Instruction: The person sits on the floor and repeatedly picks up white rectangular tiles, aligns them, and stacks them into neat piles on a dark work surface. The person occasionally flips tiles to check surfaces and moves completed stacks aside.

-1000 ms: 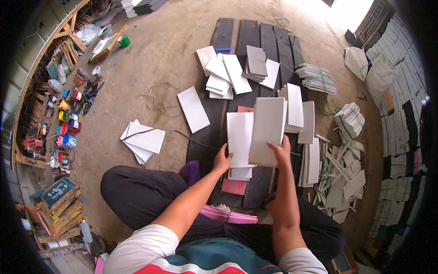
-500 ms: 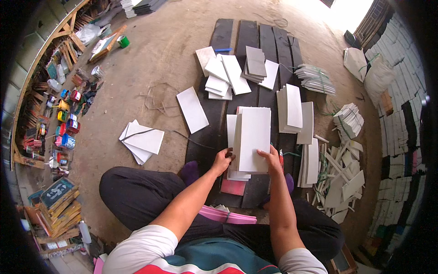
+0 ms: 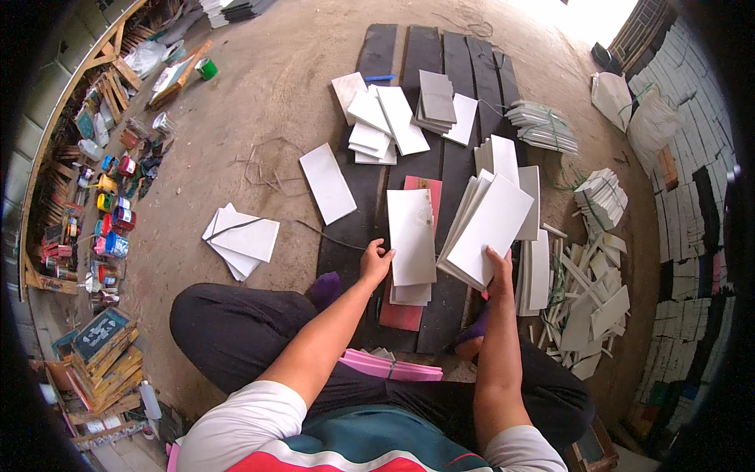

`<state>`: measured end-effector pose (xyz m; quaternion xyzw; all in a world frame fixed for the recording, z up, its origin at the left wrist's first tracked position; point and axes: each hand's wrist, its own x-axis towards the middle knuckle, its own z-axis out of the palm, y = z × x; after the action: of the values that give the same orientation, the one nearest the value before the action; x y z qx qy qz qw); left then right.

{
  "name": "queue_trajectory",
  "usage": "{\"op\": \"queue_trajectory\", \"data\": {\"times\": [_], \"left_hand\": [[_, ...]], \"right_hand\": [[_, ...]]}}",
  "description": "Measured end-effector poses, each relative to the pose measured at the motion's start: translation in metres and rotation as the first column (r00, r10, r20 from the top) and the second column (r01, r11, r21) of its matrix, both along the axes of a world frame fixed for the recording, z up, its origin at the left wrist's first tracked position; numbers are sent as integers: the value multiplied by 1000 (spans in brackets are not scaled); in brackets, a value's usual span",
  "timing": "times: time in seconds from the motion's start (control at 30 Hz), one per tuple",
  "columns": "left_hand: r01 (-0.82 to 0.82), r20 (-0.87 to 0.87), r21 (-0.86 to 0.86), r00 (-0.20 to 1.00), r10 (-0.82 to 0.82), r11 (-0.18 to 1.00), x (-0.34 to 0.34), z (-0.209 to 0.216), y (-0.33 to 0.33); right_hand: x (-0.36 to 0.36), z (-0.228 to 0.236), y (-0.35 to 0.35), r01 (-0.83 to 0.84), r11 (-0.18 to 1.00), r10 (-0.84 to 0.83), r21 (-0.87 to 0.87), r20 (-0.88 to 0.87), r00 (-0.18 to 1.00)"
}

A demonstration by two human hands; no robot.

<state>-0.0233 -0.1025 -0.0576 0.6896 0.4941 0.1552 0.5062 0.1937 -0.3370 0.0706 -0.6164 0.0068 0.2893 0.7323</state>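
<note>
The head-worn fisheye camera looked down from close above the bare left hand and bare right hand.

Black planks on brown floor — white sheets, grey stack

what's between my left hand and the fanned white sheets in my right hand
In the head view, a white stack on a red board lies between your left hand and the fanned white sheets in your right hand.

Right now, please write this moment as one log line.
left hand: beside white stack | right hand: holding fanned white sheets | beneath stack: pink board
</note>
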Motion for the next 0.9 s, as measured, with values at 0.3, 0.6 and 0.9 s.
{"op": "queue_trajectory", "data": {"times": [0.3, 0.6, 0.9], "left_hand": [[110, -134, -15, 985, -111, 994, 26, 37, -23], [363, 536, -470, 841, -66, 805, 31, 55, -40], [205, 289, -410, 953, -87, 889, 39, 59, -22]], "right_hand": [[-10, -34, -5, -95, 993, 90, -76, -60, 994], [-10, -30, 9, -189, 978, 174, -87, -156, 972], [-4, -36, -26, 35, 992, -23, 119, -98, 995]]}}
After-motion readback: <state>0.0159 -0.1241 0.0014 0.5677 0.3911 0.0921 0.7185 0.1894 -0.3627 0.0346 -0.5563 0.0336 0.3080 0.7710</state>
